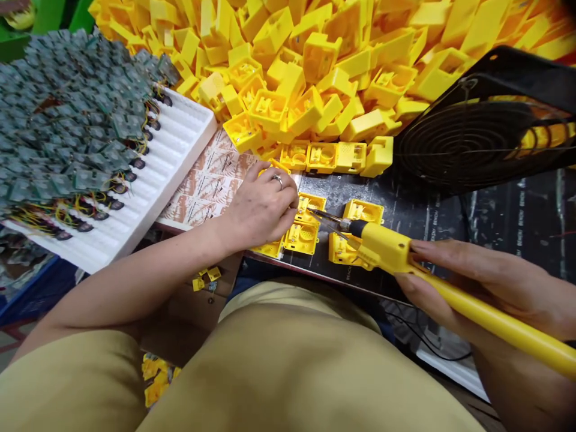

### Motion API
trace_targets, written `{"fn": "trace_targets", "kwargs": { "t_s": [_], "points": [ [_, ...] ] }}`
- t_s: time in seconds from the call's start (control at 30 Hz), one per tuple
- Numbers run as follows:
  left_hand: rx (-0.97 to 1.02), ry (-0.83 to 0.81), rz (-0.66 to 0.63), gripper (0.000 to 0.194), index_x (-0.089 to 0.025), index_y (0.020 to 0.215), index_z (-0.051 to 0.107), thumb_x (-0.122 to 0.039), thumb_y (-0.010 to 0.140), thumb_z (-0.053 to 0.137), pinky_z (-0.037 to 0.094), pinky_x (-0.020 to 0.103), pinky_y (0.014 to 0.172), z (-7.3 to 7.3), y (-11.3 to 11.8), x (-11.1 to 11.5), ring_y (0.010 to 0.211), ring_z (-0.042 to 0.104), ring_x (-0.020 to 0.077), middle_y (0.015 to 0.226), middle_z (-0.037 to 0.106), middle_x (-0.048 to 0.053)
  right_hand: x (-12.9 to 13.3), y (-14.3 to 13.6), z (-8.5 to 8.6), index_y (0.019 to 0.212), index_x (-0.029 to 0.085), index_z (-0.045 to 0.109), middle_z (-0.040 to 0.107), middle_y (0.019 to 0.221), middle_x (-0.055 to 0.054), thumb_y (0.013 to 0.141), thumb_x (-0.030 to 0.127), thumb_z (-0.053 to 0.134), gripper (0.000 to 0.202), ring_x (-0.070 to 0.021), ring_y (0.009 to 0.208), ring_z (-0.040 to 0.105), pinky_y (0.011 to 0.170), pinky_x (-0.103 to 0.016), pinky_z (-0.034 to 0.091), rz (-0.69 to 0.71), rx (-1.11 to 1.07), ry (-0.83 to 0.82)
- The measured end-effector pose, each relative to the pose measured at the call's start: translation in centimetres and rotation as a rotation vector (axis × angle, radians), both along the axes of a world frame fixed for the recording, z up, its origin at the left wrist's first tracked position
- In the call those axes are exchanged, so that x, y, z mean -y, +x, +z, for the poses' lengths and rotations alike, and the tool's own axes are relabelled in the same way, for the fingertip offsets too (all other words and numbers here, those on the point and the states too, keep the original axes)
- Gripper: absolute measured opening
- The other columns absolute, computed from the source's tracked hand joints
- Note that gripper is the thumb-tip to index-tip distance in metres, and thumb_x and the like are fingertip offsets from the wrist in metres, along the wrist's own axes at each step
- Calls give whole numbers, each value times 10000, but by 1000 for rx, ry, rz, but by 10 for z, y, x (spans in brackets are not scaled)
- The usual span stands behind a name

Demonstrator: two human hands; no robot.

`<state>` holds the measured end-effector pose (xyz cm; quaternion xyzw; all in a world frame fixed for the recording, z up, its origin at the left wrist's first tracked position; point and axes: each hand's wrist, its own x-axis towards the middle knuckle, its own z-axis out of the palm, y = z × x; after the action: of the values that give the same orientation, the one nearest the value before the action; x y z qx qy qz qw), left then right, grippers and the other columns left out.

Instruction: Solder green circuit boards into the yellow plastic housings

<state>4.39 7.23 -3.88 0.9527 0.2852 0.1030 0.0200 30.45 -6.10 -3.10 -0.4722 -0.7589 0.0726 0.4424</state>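
Observation:
My right hand [486, 288] is closed around a yellow soldering iron [391, 249], whose metal tip points left into a small open yellow plastic case [315, 203]. A thin wire or feed tube runs beside the tip. My left hand [265, 207], with a ring on one finger, curls over the cases and presses against the one at the tip; its fingertips are partly hidden. Just below sits another open case [301, 238] with a speaker-like grille. To the right stand two more open cases, an upper case [366, 211] and a lower case [342, 249] partly behind the iron.
A big heap of yellow cases [288, 72] fills the back of the bench. A black fan [468, 138] stands at the right. On the left, a white foam tray [180, 144] carries many green circuit boards [67, 120] with wires. A short row of cases [323, 157] lines the heap's front.

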Motion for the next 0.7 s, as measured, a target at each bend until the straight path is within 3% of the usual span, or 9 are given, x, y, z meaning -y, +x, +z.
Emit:
{"fn": "trace_targets", "kwargs": {
  "t_s": [0.1, 0.17, 0.2, 0.33, 0.5, 0.57, 0.7],
  "points": [
    [-11, -26, 26, 245, -151, 849, 676, -250, 914, 461, 407, 528, 1030, 1, 2, 3, 1034, 607, 249, 966, 684, 48, -5, 3, 1, 1192, 169, 620, 729, 820, -14, 925, 244, 683, 284, -86, 698, 694, 595, -128, 555, 175, 132, 57],
    [-15, -24, 36, 240, -155, 846, 677, -257, 910, 469, 400, 533, 1035, 2, 3, 4, 1032, 604, 250, 962, 685, 49, -4, 5, -2, 1039, 182, 644, 718, 804, -24, 1001, 342, 575, 178, -77, 682, 682, 587, -135, 545, 140, 183, 8],
    [-20, -15, 40, 236, -157, 842, 675, -258, 908, 472, 400, 532, 1036, 2, 4, 5, 1027, 603, 250, 958, 686, 49, -3, 6, -4, 960, 189, 651, 711, 790, -25, 1019, 393, 532, 243, -74, 671, 675, 584, -138, 541, 121, 198, -13],
    [-63, 33, 57, 231, -157, 840, 668, -268, 905, 477, 406, 534, 1041, 3, 6, 6, 1018, 597, 257, 939, 684, 56, -2, 5, -8, 816, 196, 664, 691, 749, -19, 1022, 448, 509, 361, -58, 650, 651, 609, -129, 535, 111, 197, -35],
    [-81, 29, 87, 235, -142, 852, 673, -263, 895, 476, 412, 533, 1038, 4, 10, 8, 1033, 597, 276, 945, 689, 79, -9, -4, 3, 829, 183, 667, 695, 748, -6, 992, 351, 594, 245, -48, 690, 668, 723, -112, 547, 203, 158, 10],
    [-94, 39, 93, 229, -141, 838, 673, -259, 882, 482, 421, 532, 1015, 5, 12, 9, 1015, 598, 281, 926, 685, 82, -9, -4, 7, 850, 207, 671, 695, 746, 13, 930, 355, 682, 169, -79, 691, 681, 694, -154, 574, 144, 101, 1],
    [-136, 47, 104, 225, -137, 795, 666, -251, 873, 488, 432, 511, 972, 8, 14, 8, 958, 594, 272, 887, 672, 84, -1, 13, 10, 887, 242, 698, 692, 754, -5, 844, 556, 726, 319, -155, 710, 698, 618, -247, 605, -197, -47, -171]
  ]
}}
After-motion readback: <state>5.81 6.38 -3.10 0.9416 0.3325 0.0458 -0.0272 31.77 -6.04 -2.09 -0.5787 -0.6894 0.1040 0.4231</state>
